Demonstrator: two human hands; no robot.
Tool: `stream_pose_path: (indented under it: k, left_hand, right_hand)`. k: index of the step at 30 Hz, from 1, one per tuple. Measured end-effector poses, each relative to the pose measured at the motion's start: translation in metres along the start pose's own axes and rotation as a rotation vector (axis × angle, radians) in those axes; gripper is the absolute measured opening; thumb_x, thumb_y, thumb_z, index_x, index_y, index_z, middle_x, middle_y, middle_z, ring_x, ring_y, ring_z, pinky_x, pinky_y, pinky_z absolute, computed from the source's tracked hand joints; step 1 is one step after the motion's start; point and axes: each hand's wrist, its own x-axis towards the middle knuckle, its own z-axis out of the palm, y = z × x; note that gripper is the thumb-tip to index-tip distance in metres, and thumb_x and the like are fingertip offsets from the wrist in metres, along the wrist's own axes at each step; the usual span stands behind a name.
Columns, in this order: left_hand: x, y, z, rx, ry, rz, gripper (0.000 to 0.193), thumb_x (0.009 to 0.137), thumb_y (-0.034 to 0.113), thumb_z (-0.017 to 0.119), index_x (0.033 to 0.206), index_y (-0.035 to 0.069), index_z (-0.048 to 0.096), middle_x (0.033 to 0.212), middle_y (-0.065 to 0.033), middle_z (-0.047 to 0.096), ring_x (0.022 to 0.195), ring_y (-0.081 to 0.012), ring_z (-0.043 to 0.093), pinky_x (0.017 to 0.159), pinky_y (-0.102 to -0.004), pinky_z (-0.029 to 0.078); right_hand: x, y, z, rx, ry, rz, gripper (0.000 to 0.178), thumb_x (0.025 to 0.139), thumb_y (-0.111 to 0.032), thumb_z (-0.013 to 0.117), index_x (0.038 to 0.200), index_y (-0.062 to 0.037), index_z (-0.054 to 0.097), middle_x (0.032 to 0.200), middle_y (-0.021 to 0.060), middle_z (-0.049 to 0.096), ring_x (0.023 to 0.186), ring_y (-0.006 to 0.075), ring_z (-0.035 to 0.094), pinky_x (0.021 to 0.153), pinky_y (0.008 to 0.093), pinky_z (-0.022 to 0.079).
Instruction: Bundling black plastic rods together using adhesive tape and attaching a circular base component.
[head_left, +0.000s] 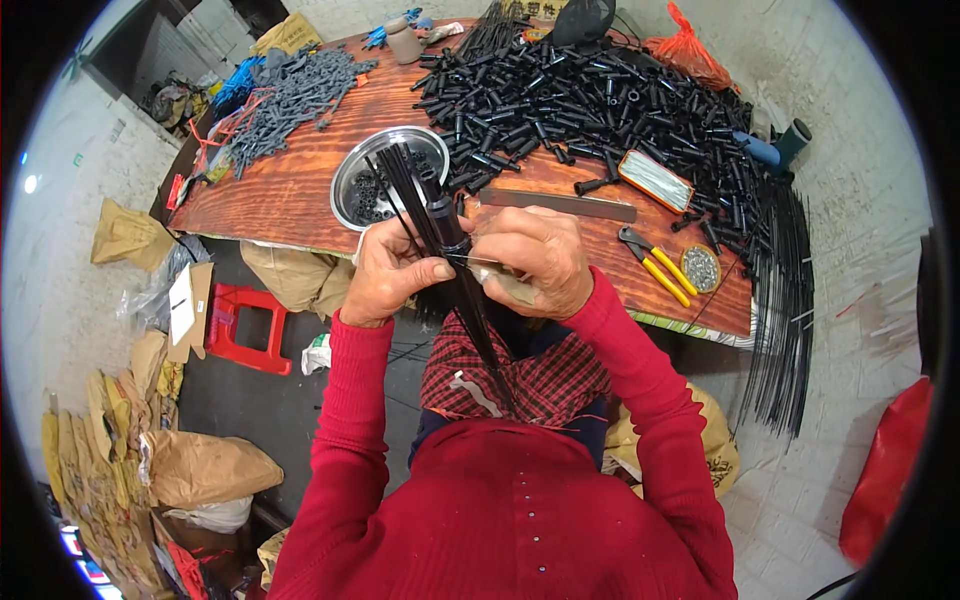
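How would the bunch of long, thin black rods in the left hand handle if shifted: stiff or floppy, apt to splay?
The bunch of long, thin black rods is probably fairly stiff, since it runs nearly straight above and below the left hand. It may splay if the grip loosens: some upper ends already stand apart.

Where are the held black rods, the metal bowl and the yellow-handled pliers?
Black rods (404,183): head view, upper part.
Metal bowl (338,188): head view, left rim.
Yellow-handled pliers (663,280): head view, one handle.

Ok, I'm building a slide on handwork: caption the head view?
Left hand grips thin black rods, right hand close beside them, at a wooden table heaped with black parts.
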Motion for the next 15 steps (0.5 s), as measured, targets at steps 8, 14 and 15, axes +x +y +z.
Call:
stream_pose_path:
  k: [8,14,15]
  left_hand:
    - [0.009,0.006,0.013,-0.012,0.104,-0.028,0.056,0.074,0.021,0.086,0.117,-0.006,0.062,0.102,-0.0104,0.07,0.091,-0.0156,0.067,0.084,-0.0296,0.053]
    - [0.007,-0.007,0.007,-0.013,0.125,0.027,0.046,0.082,0.007,0.078,0.122,-0.007,0.06,0.116,-0.0133,0.068,0.101,-0.0162,0.066,0.088,-0.0309,0.054]
    - [0.007,-0.009,0.006,-0.004,0.151,0.01,0.043,0.083,0.006,0.077,0.121,-0.006,0.06,0.115,-0.0126,0.068,0.099,-0.0159,0.066,0.087,-0.0304,0.055]
  right_hand:
    - [-0.018,-0.002,0.029,0.463,0.269,0.472,0.014,0.087,-0.008,0.056,0.1,-0.0028,0.053,0.091,0.007,0.056,0.075,0.0122,0.056,0.067,0.028,0.048]
    - [-0.028,-0.006,0.03,0.796,0.369,0.629,0.025,0.093,-0.018,0.062,0.106,-0.0011,0.05,0.098,0.004,0.055,0.081,0.01,0.055,0.075,0.0259,0.048]
    - [-0.031,-0.012,0.03,0.71,0.301,0.687,0.029,0.091,-0.018,0.065,0.11,-0.0004,0.051,0.101,0.0049,0.057,0.083,0.0107,0.056,0.077,0.0264,0.048]
